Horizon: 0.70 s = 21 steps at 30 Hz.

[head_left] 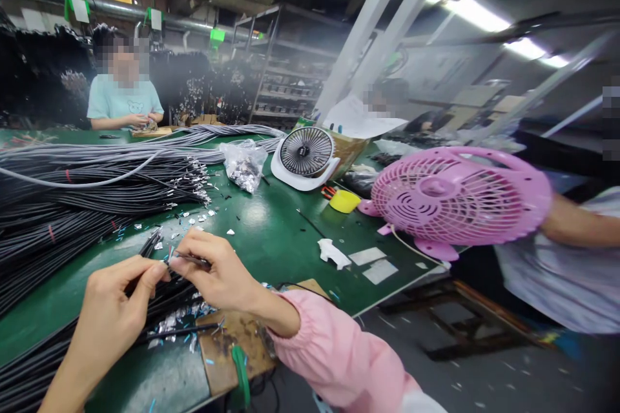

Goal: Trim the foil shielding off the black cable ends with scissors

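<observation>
My left hand (113, 303) and my right hand (216, 268) meet above the green table (261, 226) at the lower left. The left fingers pinch the end of a black cable, where thin coloured wires stick out. My right fingertips are closed at those wires, with a thin dark object, partly hidden, in the palm. Beneath the hands lie more black cables (48, 361), foil scraps (177, 322) and a worn wooden board (232, 348) with a green clamp or strap (241, 374).
Bundled black cables (97, 197) and grey cables (208, 139) cover the left. A plastic bag (243, 164), a small fan (305, 151), a yellow dish (344, 201) and a pink fan (455, 197) stand beyond. A person (124, 97) sits opposite; another person's arm (576, 222) is at right.
</observation>
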### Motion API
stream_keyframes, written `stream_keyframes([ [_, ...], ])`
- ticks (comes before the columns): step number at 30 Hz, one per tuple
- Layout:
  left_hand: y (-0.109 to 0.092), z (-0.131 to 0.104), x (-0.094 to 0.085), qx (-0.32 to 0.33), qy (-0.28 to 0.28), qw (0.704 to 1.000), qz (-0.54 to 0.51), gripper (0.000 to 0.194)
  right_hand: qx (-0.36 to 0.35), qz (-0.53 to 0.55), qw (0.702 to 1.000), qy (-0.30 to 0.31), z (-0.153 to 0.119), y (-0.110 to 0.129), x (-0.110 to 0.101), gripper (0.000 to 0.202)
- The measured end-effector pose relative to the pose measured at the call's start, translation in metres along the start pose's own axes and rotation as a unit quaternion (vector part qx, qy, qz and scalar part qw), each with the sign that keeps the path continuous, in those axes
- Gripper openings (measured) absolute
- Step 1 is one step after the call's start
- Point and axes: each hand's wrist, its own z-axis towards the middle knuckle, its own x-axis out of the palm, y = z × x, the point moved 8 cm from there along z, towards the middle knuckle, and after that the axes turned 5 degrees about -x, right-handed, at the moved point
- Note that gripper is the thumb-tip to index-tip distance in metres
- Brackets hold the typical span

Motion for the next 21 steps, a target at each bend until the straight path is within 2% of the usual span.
stream_keyframes([
  [4, 0.002, 0.001, 0.001, 0.005, 0.006, 1.0, 0.009, 0.034, 0.034, 0.032, 0.999, 0.008, 0.001, -0.01, 0.001, 0.022],
  [6, 0.004, 0.001, 0.002, 0.009, 0.016, 1.0, 0.002, 0.034, 0.085, 0.1, 0.991, -0.01, 0.0, -0.019, 0.003, 0.023],
  [7, 0.005, 0.001, 0.003, 0.009, 0.026, 1.0, -0.009, 0.032, 0.129, 0.16, 0.978, -0.018, -0.001, -0.025, 0.007, 0.022],
  [8, 0.007, 0.002, 0.004, 0.005, 0.037, 0.999, -0.026, 0.03, 0.185, 0.228, 0.956, -0.024, -0.004, -0.033, 0.013, 0.022],
  [11, 0.012, 0.003, 0.005, -0.015, 0.046, 0.995, -0.084, 0.022, 0.332, 0.399, 0.852, -0.059, -0.016, -0.046, 0.034, 0.023],
  [12, 0.013, 0.003, 0.004, -0.02, 0.036, 0.995, -0.094, 0.019, 0.355, 0.425, 0.829, -0.079, -0.019, -0.047, 0.037, 0.023],
  [14, 0.013, 0.002, 0.002, -0.019, 0.005, 0.995, -0.094, 0.018, 0.373, 0.438, 0.81, -0.116, -0.022, -0.047, 0.04, 0.025],
  [17, 0.009, 0.0, -0.001, -0.002, -0.033, 0.996, -0.081, 0.018, 0.387, 0.42, 0.808, -0.146, -0.025, -0.047, 0.039, 0.024],
  [18, 0.009, 0.0, -0.001, -0.001, -0.034, 0.996, -0.08, 0.018, 0.385, 0.404, 0.815, -0.153, -0.025, -0.048, 0.037, 0.024],
  [19, 0.01, 0.001, 0.001, -0.007, -0.027, 0.996, -0.084, 0.019, 0.37, 0.375, 0.834, -0.162, -0.024, -0.048, 0.032, 0.024],
  [21, 0.015, 0.004, 0.006, -0.037, 0.011, 0.994, -0.099, 0.024, 0.292, 0.268, 0.901, -0.174, -0.014, -0.041, 0.015, 0.021],
])
